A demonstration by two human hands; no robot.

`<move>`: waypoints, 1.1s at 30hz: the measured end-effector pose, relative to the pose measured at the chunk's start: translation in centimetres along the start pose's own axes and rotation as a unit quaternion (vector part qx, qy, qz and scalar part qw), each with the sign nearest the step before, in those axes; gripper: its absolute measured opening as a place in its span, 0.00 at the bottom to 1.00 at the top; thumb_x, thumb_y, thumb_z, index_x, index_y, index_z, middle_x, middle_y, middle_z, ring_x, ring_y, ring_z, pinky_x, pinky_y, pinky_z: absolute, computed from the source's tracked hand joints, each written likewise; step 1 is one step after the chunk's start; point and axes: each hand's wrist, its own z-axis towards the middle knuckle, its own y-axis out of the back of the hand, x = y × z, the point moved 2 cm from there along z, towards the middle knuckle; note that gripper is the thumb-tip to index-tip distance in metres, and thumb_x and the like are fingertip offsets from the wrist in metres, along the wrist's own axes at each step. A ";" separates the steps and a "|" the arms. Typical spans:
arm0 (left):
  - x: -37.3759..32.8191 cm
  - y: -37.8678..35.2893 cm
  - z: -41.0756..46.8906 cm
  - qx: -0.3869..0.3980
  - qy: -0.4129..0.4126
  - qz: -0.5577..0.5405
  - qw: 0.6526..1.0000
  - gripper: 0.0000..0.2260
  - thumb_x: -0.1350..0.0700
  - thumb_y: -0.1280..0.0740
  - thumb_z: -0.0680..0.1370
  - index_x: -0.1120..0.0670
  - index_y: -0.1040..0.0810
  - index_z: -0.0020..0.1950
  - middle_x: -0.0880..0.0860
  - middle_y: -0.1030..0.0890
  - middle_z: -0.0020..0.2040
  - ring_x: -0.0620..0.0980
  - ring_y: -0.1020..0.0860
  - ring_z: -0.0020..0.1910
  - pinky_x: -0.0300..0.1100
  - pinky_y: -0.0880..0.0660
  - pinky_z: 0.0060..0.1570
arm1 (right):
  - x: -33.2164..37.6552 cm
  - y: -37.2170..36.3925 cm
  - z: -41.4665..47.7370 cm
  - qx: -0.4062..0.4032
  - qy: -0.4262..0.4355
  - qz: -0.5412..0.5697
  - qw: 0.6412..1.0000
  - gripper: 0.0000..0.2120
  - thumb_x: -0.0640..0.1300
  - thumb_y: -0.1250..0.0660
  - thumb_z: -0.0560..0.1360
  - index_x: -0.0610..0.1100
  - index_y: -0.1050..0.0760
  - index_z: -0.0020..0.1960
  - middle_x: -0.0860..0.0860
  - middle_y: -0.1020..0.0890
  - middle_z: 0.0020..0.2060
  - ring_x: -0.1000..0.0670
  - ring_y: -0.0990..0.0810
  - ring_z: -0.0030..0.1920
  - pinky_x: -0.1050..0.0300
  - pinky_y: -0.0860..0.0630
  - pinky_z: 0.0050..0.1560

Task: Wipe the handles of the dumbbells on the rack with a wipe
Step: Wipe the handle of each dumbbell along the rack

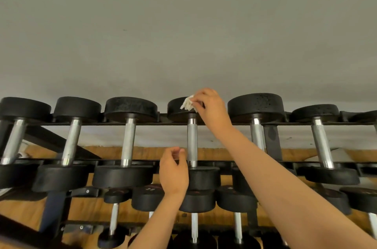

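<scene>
Several black dumbbells with silver knurled handles lie across the top tier of a black rack. My right hand pinches a crumpled white wipe at the far head of the middle dumbbell, just above the top of its handle. My left hand hovers beside the lower end of that same handle, fingers loosely curled and holding nothing. The near head of that dumbbell sits just right of my left hand.
More dumbbells lie left and right on the top tier, and smaller ones fill the tier below. A grey wall rises behind the rack. Wooden flooring shows through the rack.
</scene>
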 end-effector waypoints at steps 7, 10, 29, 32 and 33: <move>-0.3 -0.1 0.1 -0.027 0.052 -0.015 0.998 0.03 0.54 0.36 0.80 0.52 0.24 0.52 0.43 0.22 0.44 0.38 0.25 0.42 0.29 0.34 0.38 | -0.5 -0.3 -2.7 -0.055 -0.066 0.059 0.995 0.04 0.36 0.29 0.74 0.39 0.18 0.48 0.47 0.20 0.48 0.50 0.25 0.52 0.73 0.33 0.51; -0.3 -0.1 0.2 -0.021 0.050 -0.003 0.999 0.03 0.57 0.36 0.80 0.52 0.24 0.50 0.45 0.22 0.42 0.39 0.24 0.41 0.28 0.33 0.36 | -1.3 -0.2 -1.5 -0.056 -0.084 0.079 0.992 0.03 0.38 0.30 0.75 0.39 0.19 0.47 0.47 0.21 0.45 0.50 0.24 0.47 0.61 0.26 0.50; 0.2 -0.2 0.5 -0.012 0.070 -0.021 0.997 0.06 0.60 0.36 0.79 0.54 0.23 0.43 0.52 0.19 0.41 0.49 0.21 0.43 0.35 0.31 0.39 | -3.5 -0.3 -4.2 -0.103 -0.147 0.181 0.967 0.14 0.35 0.33 0.76 0.49 0.19 0.57 0.56 0.27 0.45 0.61 0.26 0.45 0.73 0.29 0.48; -0.1 -0.1 0.4 -0.011 0.069 -0.025 0.997 0.07 0.60 0.37 0.79 0.54 0.23 0.42 0.52 0.19 0.41 0.49 0.21 0.43 0.35 0.31 0.40 | -3.7 -0.6 -4.3 -0.146 -0.189 0.217 0.947 0.12 0.34 0.34 0.76 0.45 0.19 0.57 0.55 0.26 0.46 0.59 0.24 0.44 0.72 0.28 0.48; -0.1 -0.1 0.4 -0.011 0.070 -0.025 0.997 0.07 0.60 0.37 0.79 0.53 0.23 0.42 0.53 0.19 0.41 0.49 0.21 0.43 0.35 0.30 0.41 | -3.7 -0.6 -4.0 -0.161 -0.202 0.215 0.942 0.11 0.34 0.34 0.77 0.44 0.19 0.57 0.54 0.25 0.47 0.59 0.24 0.44 0.72 0.28 0.47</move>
